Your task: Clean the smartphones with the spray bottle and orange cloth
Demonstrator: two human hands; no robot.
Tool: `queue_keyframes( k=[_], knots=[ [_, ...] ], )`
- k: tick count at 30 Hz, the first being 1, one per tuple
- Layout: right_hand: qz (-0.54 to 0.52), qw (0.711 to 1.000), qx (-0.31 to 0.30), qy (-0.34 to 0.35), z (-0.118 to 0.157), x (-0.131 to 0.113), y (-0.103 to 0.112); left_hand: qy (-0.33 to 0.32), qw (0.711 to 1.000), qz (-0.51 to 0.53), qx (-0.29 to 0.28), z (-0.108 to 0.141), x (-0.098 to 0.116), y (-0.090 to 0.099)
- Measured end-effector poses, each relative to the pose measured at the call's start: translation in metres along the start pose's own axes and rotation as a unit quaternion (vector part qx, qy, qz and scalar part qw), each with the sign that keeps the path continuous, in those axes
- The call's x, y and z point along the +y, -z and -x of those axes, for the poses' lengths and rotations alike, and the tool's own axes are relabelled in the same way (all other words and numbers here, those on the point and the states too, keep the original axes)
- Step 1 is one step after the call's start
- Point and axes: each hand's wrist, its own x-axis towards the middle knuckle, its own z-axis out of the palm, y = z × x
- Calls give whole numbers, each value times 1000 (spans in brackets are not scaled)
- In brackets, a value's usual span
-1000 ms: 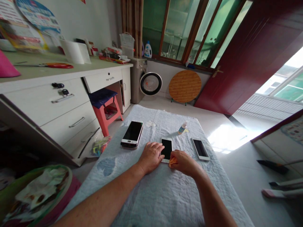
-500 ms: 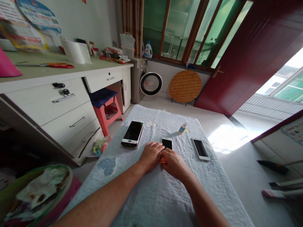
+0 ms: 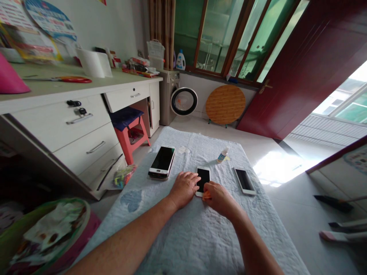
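Basically, a white phone (image 3: 204, 175) with a bit of orange cloth (image 3: 207, 195) at its lower right corner

So, head view, the only one here. The phone lies flat, screen up, near the center of the frame, on a tabletop (image 3: 183, 236) draped in pale blue quilted fabric. Its long axis runs pretty much up and down the frame. From the fingers of the right hand (image 3: 218, 196), most of the screen is up and to the left; from the fingers of the left hand (image 3: 185, 188), it's to the right. Honestly, neither hand is clearly nearer, they're both right at the phone. Left one is palm down, fingers spread and loose, tips on the left edge, not wrapped around anything I can see. Right one has its fingers bunched tight on the orange cloth. How much of it presses the glass, no clue, the knuckles block that.

Container stuff: a small bottle (image 3: 223, 155) stands above and right of the phone, fill level too small to make out. Lower left of the frame there's a round bin (image 3: 91, 229) with crumpled, brown-stained white paper (image 3: 48, 225) in it. Up and right of that, a clear bag (image 3: 122, 177) with bright multicolored bits. Upper middle, clear plastic boxes (image 3: 156, 49), contents unclear.

Also a phone stack (image 3: 162, 159) left of center and another phone (image 3: 244, 180) to the right, faces up.
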Motion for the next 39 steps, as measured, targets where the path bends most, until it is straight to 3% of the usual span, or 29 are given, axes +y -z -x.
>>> queue_keyframes(
  k=[6, 20, 39],
  knots=[
    [28, 999, -12, -17, 2, 4, 3, 2, 1000, 1, 2, 1, 1, 1],
    [-7, 998, 49, 35, -7, -24, -11, -3, 1000, 8, 8, 1, 2, 4],
    [-40, 996, 63, 40, -8, -23, -16, -2, 1000, 13, 8, 1, 2, 4]
  ],
)
